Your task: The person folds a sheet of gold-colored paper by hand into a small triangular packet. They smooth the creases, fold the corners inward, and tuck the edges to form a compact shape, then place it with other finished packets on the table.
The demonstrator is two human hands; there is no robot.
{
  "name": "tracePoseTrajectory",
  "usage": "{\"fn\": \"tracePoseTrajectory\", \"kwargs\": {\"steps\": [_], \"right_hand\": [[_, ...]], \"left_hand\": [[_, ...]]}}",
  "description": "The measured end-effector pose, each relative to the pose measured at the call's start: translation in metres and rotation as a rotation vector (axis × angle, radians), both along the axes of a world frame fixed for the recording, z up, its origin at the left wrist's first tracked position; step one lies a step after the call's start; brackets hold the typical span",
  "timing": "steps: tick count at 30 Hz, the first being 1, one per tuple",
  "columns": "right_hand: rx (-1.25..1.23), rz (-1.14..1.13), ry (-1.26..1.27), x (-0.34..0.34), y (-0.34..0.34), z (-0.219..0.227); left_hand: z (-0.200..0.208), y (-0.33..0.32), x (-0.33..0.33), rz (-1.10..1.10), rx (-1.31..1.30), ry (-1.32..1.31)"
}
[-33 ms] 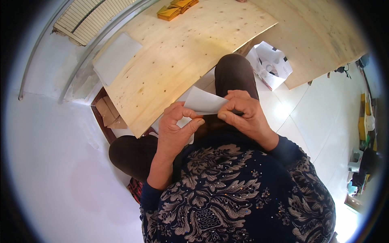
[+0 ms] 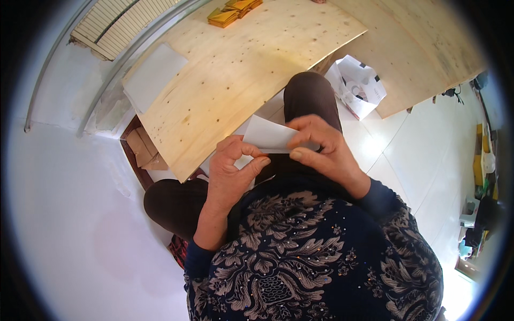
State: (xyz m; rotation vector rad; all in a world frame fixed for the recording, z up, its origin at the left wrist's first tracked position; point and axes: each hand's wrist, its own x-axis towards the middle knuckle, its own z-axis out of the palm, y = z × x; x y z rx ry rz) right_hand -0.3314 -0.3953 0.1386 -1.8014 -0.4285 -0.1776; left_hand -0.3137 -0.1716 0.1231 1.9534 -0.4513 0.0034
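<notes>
**White sheet, pale wood, dark florals**

The folded white paper sheet (image 2: 267, 136) is plain, unmarked. The pale yellowish plywood surface (image 2: 235, 69) is speckled with small dark knots. On it lie a blank white rectangular sheet (image 2: 153, 76) and golden-yellow stacked packets (image 2: 233, 10). The dark navy top (image 2: 310, 257) carries a grey-beige floral pattern; the trousers (image 2: 310, 96) are dark brown.
</notes>
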Motion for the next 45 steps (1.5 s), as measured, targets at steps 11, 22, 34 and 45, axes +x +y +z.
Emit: {"fn": "tracePoseTrajectory", "kwargs": {"steps": [11, 22, 34, 45], "right_hand": [[-0.294, 0.113, -0.097, 0.041, 0.008, 0.011], [-0.379, 0.286, -0.034, 0.045, 0.011, 0.008], [-0.32, 0.389, -0.038, 0.046, 0.009, 0.011], [-0.119, 0.328, 0.172, 0.041, 0.008, 0.02]], "left_hand": [[0.026, -0.004, 0.002, -0.06, 0.22, -0.276], [0.024, 0.005, 0.009, -0.022, -0.012, 0.007], [0.019, 0.007, 0.01, -0.033, -0.233, 0.104], [0.025, 0.006, 0.005, 0.009, -0.139, 0.07]]}}
